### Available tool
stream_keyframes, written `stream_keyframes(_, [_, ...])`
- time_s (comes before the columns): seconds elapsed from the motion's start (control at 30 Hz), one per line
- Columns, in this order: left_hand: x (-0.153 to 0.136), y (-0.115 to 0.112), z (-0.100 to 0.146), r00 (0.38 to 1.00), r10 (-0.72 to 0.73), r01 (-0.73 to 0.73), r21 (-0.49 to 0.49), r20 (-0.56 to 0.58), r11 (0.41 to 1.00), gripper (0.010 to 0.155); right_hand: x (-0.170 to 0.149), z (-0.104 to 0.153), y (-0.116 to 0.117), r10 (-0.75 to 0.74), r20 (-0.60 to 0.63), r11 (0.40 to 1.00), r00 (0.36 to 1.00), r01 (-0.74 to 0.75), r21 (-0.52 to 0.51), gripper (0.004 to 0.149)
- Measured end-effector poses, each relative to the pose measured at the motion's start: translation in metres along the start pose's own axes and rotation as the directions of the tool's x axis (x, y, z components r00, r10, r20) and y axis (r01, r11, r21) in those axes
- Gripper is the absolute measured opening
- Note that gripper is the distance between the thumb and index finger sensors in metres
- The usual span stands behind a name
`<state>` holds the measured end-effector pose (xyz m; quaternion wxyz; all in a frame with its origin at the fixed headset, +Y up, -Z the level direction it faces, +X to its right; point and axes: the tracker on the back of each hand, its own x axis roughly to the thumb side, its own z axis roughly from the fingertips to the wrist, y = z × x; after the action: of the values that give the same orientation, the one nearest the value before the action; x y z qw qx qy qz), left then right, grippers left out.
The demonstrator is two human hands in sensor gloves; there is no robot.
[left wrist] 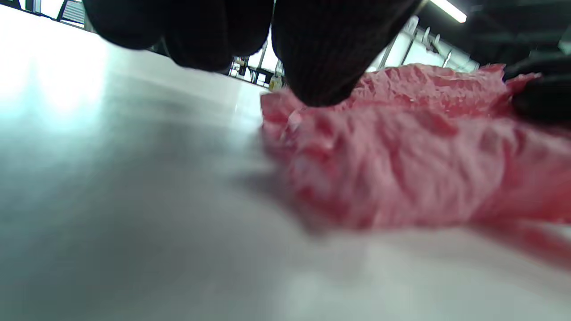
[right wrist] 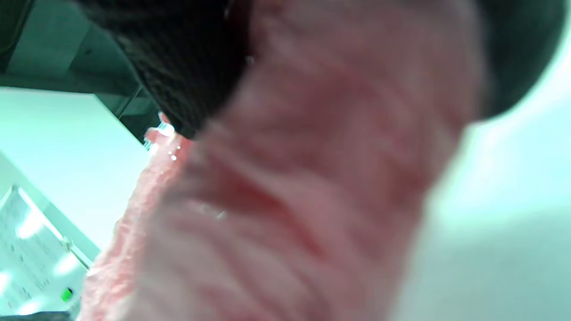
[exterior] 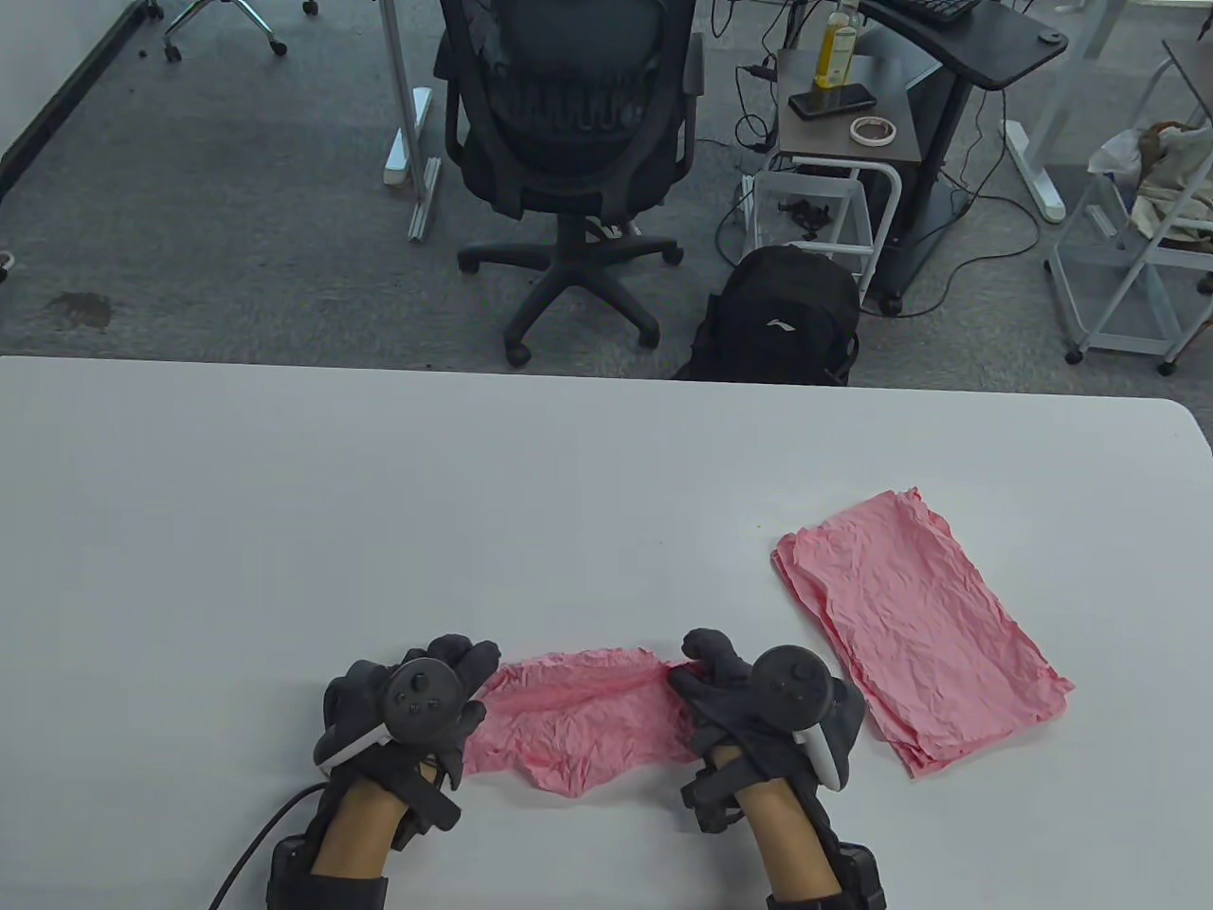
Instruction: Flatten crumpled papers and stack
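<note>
Table view: crumpled pink sheet (exterior: 578, 720) at worktop's near edge, long axis left-right, between left hand (exterior: 407, 706) and right hand (exterior: 758, 701), each pinching one end; flattened stack (exterior: 919, 630) toward the right edge. Left wrist view: fingertips (left wrist: 321, 62) on the wrinkled rim. Right wrist view: paper clamped, blurred.

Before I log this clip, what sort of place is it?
Most likely an office or lab workspace: a black office chair on grey carpet, a desk with a keyboard and trailing cables, and a black backpack behind the white table.
</note>
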<state>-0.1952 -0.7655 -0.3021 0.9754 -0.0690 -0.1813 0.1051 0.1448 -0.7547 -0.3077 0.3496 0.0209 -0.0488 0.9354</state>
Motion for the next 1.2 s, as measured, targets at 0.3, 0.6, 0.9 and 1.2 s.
stream_keyframes(0.3, [0.021, 0.001, -0.004, 0.976, 0.066, -0.072, 0.018, 0.208, 0.997, 0.049, 0.045, 0.011, -0.005, 0.169, 0.355, 0.985, 0.919, -0.150, -0.080, 0.037])
stream_keyframes(0.6, [0.045, -0.007, -0.005, 0.959, -0.147, 0.161, -0.039, 0.242, 0.986, 0.058, 0.039, 0.006, 0.045, 0.411, 0.308, 0.815, 0.858, -0.497, 0.297, 0.052])
stream_keyframes(0.9, [0.033, -0.028, -0.012, 0.989, -0.093, 0.131, -0.402, 0.113, 0.906, 0.100, 0.005, 0.000, 0.035, 0.374, 0.060, 0.768, 0.925, -0.346, 0.539, 0.087])
stream_keyframes(1.2, [0.025, -0.024, -0.006, 0.992, -0.126, 0.101, -0.431, -0.031, 0.897, 0.105, 0.025, -0.001, 0.021, 0.326, 0.246, 0.912, 0.913, -0.372, 0.173, 0.055])
